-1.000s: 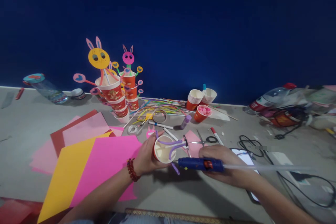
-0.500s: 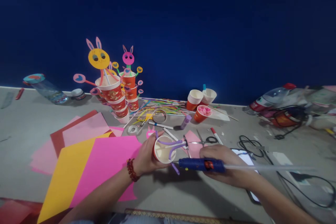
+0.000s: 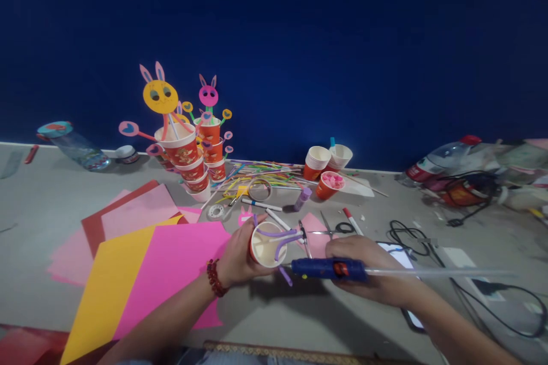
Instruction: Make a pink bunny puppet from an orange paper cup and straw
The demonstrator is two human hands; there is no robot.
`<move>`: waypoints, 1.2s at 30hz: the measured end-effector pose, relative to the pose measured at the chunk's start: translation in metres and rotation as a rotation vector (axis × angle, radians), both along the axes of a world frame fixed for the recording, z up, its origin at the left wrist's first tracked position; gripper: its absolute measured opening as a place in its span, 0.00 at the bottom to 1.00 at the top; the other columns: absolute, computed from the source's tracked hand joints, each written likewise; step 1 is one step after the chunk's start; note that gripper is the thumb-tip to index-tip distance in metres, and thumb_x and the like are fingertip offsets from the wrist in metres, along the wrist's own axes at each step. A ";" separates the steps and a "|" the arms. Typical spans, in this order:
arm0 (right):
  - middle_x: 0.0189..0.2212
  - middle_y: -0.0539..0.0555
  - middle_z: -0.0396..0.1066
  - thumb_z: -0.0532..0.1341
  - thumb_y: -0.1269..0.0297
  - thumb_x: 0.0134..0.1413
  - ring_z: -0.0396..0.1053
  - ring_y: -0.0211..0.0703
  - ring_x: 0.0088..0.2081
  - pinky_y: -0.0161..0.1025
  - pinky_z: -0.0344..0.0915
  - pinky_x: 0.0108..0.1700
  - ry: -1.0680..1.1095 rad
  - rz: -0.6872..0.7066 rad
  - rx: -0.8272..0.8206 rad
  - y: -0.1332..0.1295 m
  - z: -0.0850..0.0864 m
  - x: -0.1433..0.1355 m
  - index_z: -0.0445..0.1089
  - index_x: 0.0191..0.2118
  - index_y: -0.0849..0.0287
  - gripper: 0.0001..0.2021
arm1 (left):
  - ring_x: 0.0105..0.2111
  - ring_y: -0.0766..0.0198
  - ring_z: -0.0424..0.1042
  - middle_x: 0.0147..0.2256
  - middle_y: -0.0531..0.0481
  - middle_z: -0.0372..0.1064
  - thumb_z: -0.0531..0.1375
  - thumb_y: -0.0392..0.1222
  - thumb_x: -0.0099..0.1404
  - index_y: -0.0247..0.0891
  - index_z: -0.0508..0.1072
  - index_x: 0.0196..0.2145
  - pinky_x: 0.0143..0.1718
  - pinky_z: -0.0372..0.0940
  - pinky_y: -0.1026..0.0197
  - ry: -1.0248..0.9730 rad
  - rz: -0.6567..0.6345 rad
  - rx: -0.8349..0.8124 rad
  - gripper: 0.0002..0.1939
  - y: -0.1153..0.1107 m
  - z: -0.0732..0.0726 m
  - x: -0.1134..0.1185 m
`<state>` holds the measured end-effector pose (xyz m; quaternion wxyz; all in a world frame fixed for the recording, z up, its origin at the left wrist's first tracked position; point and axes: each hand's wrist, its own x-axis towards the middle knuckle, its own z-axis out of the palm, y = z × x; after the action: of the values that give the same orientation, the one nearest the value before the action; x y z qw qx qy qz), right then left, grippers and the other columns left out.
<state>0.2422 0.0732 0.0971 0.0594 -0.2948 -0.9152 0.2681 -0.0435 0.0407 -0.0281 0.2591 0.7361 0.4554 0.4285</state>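
Observation:
My left hand [image 3: 238,254] is wrapped round a paper cup [image 3: 268,248], its open mouth tilted up at me. Purple pipe cleaners [image 3: 274,233] and a white stick come out of the cup, some crossing its rim. In my right hand [image 3: 357,262] is a blue hot glue gun [image 3: 327,268], with a long clear glue stick [image 3: 428,272] running out of its back. The gun's nozzle meets the cup's lower right rim, near a purple end that hangs outside. Whether glue is flowing cannot be made out.
Pink and yellow paper sheets [image 3: 166,274] lie left. Stacked cups with rabbit figures [image 3: 182,154] stand behind. Scissors [image 3: 329,228], a glue stick tube [image 3: 303,198], a tape roll [image 3: 260,189], loose pipe cleaners [image 3: 265,174], a phone [image 3: 396,254] and black cables [image 3: 406,236] surround my hands.
The view has shifted very slightly. Both hands, the cup and the glue gun keep practically the same positions, with the nozzle still at the rim.

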 end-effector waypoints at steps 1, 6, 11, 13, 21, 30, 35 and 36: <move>0.26 0.52 0.70 0.57 0.58 0.58 0.66 0.44 0.28 0.37 0.57 0.32 0.002 0.000 -0.004 0.000 0.000 0.000 0.59 0.29 0.55 0.10 | 0.58 0.41 0.69 0.59 0.36 0.66 0.74 0.51 0.48 0.39 0.57 0.64 0.58 0.68 0.43 0.001 0.000 0.004 0.51 0.000 0.000 0.000; 0.27 0.53 0.71 0.57 0.56 0.60 0.67 0.44 0.29 0.37 0.58 0.32 0.105 0.020 -0.024 0.002 -0.001 0.003 0.61 0.30 0.55 0.11 | 0.58 0.41 0.69 0.58 0.36 0.66 0.74 0.49 0.48 0.39 0.57 0.64 0.57 0.68 0.43 -0.001 -0.002 0.026 0.50 0.000 0.001 0.000; 0.23 0.51 0.68 0.58 0.54 0.60 0.65 0.42 0.26 0.37 0.58 0.30 0.160 -0.059 -0.090 0.002 -0.003 0.005 0.61 0.27 0.55 0.14 | 0.58 0.41 0.69 0.58 0.37 0.67 0.73 0.49 0.46 0.40 0.57 0.64 0.58 0.67 0.42 -0.008 0.003 -0.004 0.51 -0.001 -0.001 -0.001; 0.23 0.50 0.67 0.58 0.54 0.61 0.64 0.41 0.25 0.38 0.59 0.29 0.179 -0.092 -0.096 0.001 -0.003 0.007 0.61 0.26 0.55 0.15 | 0.58 0.41 0.69 0.58 0.37 0.67 0.73 0.49 0.46 0.40 0.57 0.63 0.58 0.67 0.43 -0.010 -0.005 -0.001 0.51 -0.001 -0.002 -0.002; 0.20 0.52 0.67 0.57 0.43 0.61 0.64 0.44 0.24 0.41 0.59 0.27 0.300 -0.182 -0.140 -0.002 -0.008 0.018 0.63 0.24 0.55 0.22 | 0.56 0.42 0.71 0.56 0.38 0.69 0.73 0.51 0.45 0.40 0.59 0.62 0.57 0.68 0.43 -0.043 -0.031 -0.008 0.49 -0.002 -0.001 -0.001; 0.19 0.51 0.70 0.70 0.41 0.46 0.62 0.41 0.18 0.39 0.58 0.20 0.564 -0.680 -0.504 -0.007 -0.036 0.054 0.74 0.34 0.56 0.22 | 0.55 0.41 0.71 0.56 0.37 0.68 0.73 0.52 0.43 0.39 0.60 0.62 0.56 0.68 0.43 -0.113 -0.103 -0.050 0.50 -0.003 -0.003 0.000; 0.20 0.52 0.70 0.70 0.47 0.47 0.67 0.45 0.22 0.40 0.63 0.22 0.443 -0.740 -0.279 0.002 -0.032 0.037 0.73 0.27 0.56 0.16 | 0.55 0.41 0.71 0.55 0.36 0.69 0.73 0.57 0.43 0.39 0.59 0.62 0.57 0.67 0.42 -0.028 -0.228 -0.058 0.52 -0.003 0.001 0.003; 0.21 0.52 0.71 0.69 0.49 0.48 0.68 0.46 0.23 0.40 0.65 0.24 0.399 -0.648 -0.224 0.004 -0.028 0.031 0.73 0.25 0.55 0.15 | 0.55 0.41 0.71 0.55 0.36 0.69 0.73 0.57 0.43 0.38 0.59 0.62 0.57 0.67 0.43 0.001 -0.255 -0.045 0.53 -0.002 0.002 0.004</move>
<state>0.2728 0.0767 0.0693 0.2850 -0.5150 -0.7105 0.3857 -0.0392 0.0383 -0.0259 0.3277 0.7823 0.3676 0.3814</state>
